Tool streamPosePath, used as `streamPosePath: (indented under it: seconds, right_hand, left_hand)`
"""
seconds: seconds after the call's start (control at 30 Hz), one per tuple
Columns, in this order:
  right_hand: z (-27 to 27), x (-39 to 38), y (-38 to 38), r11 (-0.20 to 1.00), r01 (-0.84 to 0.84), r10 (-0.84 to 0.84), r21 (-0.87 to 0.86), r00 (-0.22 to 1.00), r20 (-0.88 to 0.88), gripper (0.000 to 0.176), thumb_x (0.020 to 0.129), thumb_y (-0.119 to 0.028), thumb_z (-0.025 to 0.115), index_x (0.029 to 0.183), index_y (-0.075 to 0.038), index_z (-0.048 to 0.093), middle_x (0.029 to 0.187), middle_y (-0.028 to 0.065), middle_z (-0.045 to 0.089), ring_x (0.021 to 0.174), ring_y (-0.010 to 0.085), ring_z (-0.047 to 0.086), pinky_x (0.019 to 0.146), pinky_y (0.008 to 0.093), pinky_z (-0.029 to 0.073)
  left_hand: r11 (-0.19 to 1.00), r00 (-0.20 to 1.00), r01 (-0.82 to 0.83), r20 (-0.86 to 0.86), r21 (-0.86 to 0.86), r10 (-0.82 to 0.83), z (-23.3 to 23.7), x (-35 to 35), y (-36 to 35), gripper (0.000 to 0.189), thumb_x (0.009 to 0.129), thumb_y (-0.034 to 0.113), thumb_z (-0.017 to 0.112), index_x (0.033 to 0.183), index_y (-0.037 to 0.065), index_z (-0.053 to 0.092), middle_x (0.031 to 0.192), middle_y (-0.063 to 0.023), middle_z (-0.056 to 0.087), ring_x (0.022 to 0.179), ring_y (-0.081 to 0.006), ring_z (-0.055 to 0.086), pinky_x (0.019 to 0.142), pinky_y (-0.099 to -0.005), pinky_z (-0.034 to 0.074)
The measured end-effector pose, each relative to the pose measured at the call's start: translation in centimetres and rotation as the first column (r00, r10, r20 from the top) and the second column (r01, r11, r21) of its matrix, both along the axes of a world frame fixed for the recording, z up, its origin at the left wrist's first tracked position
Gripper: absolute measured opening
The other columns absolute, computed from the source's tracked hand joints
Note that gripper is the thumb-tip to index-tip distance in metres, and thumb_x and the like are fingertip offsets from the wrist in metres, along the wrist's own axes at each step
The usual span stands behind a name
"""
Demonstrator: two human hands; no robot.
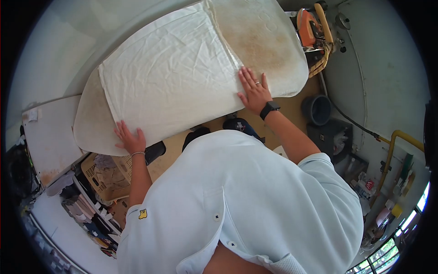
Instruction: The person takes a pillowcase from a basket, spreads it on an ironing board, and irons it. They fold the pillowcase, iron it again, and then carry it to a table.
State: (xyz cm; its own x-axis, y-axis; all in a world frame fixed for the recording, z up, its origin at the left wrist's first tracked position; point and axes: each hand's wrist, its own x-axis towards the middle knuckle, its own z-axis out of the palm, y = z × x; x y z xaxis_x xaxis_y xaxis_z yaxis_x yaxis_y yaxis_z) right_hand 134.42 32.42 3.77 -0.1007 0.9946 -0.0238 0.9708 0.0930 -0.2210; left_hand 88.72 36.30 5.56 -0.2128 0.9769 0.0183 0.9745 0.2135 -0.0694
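A wrinkled white cloth (169, 73) is spread over the ironing board (260, 41), whose stained cover shows at both ends. My left hand (131, 139) lies flat at the cloth's lower left corner, fingers spread. On the cloth's right edge, near the side of the board closest to me, rests my right hand (254, 90), its fingers stretched out and pointing away. Neither hand grips anything. An orange iron (308, 28) with a tan handle stands beyond the board's right end.
Below the board's left end is a yellow plastic basket (98, 176) with cloth inside. A white side table (52, 137) adjoins that end. On the right stand a dark bucket (316, 110) and a black box (329, 139); a yellow pipe (393, 150) runs along the wall.
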Motion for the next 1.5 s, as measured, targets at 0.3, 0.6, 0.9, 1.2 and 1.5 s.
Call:
streamPosePath:
  seconds: [0.3,0.6,0.9,1.2,1.5]
  right_hand:
    - [0.6,4.3,0.6,0.995,-0.094,0.094,-0.029,0.996,0.006,0.076,0.086,-0.049,0.048,0.146,-0.012,0.021,0.153,0.0054,0.019,0.141,0.0202,0.018,0.104,0.0684,0.006]
    - [5.4,30.9,12.1,0.669,0.299,-0.56,0.681,0.805,0.197,0.073,0.083,-0.049,0.057,0.137,-0.005,0.034,0.137,0.0224,0.041,0.127,0.0399,0.039,0.097,0.0556,0.035]
    - [7.5,31.6,10.7,0.814,0.539,-0.454,-0.214,0.362,-0.814,0.043,0.085,-0.02,0.059,0.12,0.001,0.045,0.093,0.012,0.066,0.07,0.0125,0.063,0.06,0.0246,0.051]
    - [16.7,8.6,-4.0,0.554,0.478,-0.829,-0.682,0.244,-0.503,0.057,0.082,-0.014,0.066,0.133,-0.004,0.041,0.091,0.002,0.058,0.065,0.007,0.055,0.052,0.0201,0.048]
    - [10.7,-6.4,-4.8,0.688,0.577,-0.723,-0.44,0.599,-0.344,0.054,0.077,-0.034,0.071,0.122,-0.01,0.053,0.097,0.0124,0.067,0.084,0.0305,0.066,0.075,0.0354,0.052]
  left_hand:
    - [0.2,0.182,0.98,0.422,-0.002,-0.888,0.9,29.1,5.4,0.063,0.085,0.028,0.051,0.143,0.012,0.03,0.15,-0.0036,0.025,0.138,-0.0207,0.024,0.107,-0.0624,0.006]
    - [0.219,0.233,0.973,0.305,-0.079,-0.924,2.1,30.7,8.3,0.058,0.087,0.033,0.051,0.142,0.025,0.033,0.152,-0.0004,0.021,0.139,-0.0188,0.02,0.102,-0.0699,0.002]
    - [0.063,0.063,0.998,0.33,-0.013,-0.942,0.2,30.4,12.9,0.043,0.089,0.026,0.052,0.131,0.026,0.048,0.143,0.0026,0.039,0.128,-0.0131,0.039,0.106,-0.061,0.01]
    - [-0.116,-0.152,0.987,0.383,0.115,-0.911,-1.6,32.8,19.0,0.027,0.086,0.02,0.058,0.108,0.035,0.063,0.123,0.0072,0.053,0.114,-0.0095,0.048,0.108,-0.0496,0.016]
    - [0.481,0.408,0.786,0.258,0.388,-0.876,-1.2,34.7,32.9,0.037,0.087,0.04,0.056,0.111,0.012,0.055,0.114,-0.0111,0.056,0.099,-0.028,0.057,0.079,-0.0465,0.045]
